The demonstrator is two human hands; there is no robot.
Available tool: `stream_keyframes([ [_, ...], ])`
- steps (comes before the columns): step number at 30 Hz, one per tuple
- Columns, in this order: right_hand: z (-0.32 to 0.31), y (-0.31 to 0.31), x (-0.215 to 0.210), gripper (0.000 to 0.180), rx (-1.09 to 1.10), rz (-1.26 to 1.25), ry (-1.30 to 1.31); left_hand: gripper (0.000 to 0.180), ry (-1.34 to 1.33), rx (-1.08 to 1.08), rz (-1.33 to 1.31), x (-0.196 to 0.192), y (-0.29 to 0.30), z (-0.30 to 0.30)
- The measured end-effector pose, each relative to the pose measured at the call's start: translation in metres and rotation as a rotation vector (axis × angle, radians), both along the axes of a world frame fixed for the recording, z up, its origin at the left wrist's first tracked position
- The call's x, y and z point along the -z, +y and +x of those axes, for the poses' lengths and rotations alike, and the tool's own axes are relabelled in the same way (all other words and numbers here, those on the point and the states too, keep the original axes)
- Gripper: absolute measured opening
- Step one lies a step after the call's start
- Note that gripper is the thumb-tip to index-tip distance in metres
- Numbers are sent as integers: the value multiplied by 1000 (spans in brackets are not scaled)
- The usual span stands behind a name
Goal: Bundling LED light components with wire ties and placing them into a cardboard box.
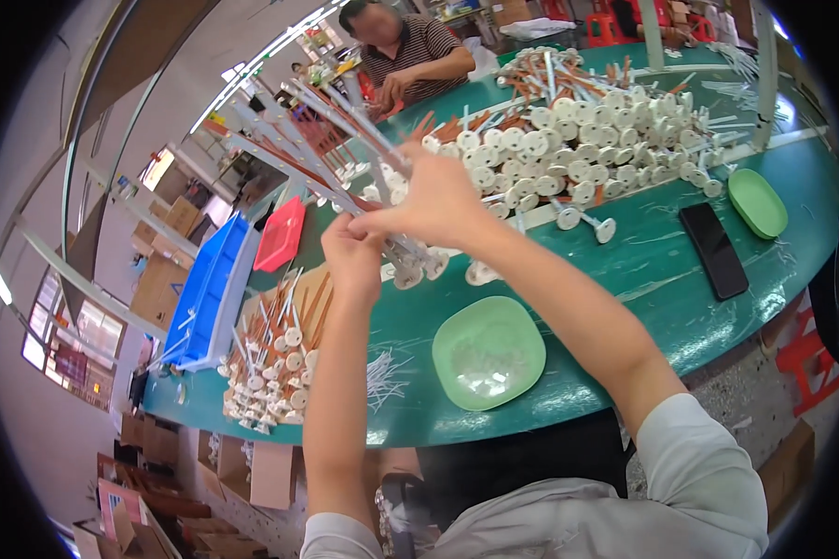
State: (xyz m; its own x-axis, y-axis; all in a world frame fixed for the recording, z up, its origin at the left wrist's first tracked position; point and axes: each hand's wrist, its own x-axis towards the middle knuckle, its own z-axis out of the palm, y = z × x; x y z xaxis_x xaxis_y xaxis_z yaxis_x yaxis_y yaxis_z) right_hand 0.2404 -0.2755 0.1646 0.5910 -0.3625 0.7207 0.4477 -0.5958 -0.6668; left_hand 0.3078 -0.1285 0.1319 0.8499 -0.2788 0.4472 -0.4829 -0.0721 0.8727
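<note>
And here are both hands meeting just off centre, toward 11 o'clock, on a bundle of disc-ended stems [322, 179]. The right hand [429, 200] wraps around it, thumb laid across the front; the left hand [352, 252] pinches in lower down, its exact fingertip contact hidden. Two grips, presumably because one would let such long stems splay! They fan out toward 10 o'clock, white discs [407, 272] hanging at the bottom end, likely since the wide ends can't nest tightly. Over at 1 o'clock, a big heap of disc-ended stems [569, 140] fills the table [615, 265], within reach; a smaller pile [275, 373] sits at 8. The green dish [471, 321] at 5 lies close to the body, handy by the look of it, while the phone [713, 252] sits aside at 3.
</note>
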Motion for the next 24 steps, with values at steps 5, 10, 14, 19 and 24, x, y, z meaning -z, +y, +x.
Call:
stream_keyframes([
  [5,11,-1,20,42,-88,-45,153,18,-210,51,155,13,-19,-6],
  [10,22,7,35,27,-23,-86,-14,48,-303,101,502,15,-15,-6],
  [14,46,7,48,25,-49,-54,-81,56,-80,465,357,23,-15,1],
  [19,64,5,48,29,-113,-117,50,57,3,409,234,34,-27,16],
  [24,61,1,15,56,-177,-338,408,32,-132,-72,-22,41,-59,21],
])
